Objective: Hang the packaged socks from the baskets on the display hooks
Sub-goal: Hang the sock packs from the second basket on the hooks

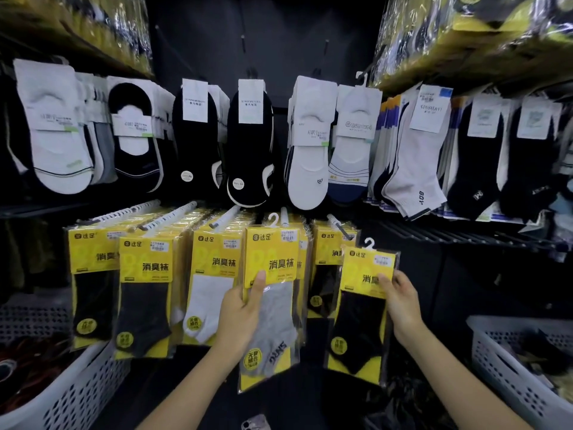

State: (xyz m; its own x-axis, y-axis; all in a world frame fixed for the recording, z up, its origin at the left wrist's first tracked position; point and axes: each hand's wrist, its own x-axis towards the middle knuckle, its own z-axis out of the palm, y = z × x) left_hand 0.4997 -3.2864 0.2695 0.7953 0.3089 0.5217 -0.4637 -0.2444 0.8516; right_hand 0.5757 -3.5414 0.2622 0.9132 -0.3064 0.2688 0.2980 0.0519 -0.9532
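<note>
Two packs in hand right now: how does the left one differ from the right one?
The left pack shows a grey sock with lettering; the right pack shows a plain black sock. The left pack is held higher, in front of the hung row; the right pack is lower, at that row's right end. Both have yellow cards, clear wrap and a white hook, gripped by the left hand and right hand.
</note>
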